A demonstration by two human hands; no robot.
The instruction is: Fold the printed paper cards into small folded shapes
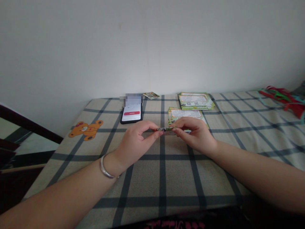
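Both hands meet over the middle of the checked cloth [166, 171]. My left hand [135, 141], with a silver bangle on its wrist, pinches the left end of a small folded green printed card [166, 129]. My right hand [194, 133] pinches its right end with thumb and fingers curled. The card is held edge-on just above the cloth, so its print is hard to read. A stack of similar green leaflets [182, 114] lies right behind my right hand.
A second leaflet stack [195, 101] lies further back by the wall. A phone [132, 114] with a lit screen lies at the back left, a small card [151, 95] beyond it. An orange bear print [86, 129] marks the cloth's left side. Red and green strings [283, 97] lie far right.
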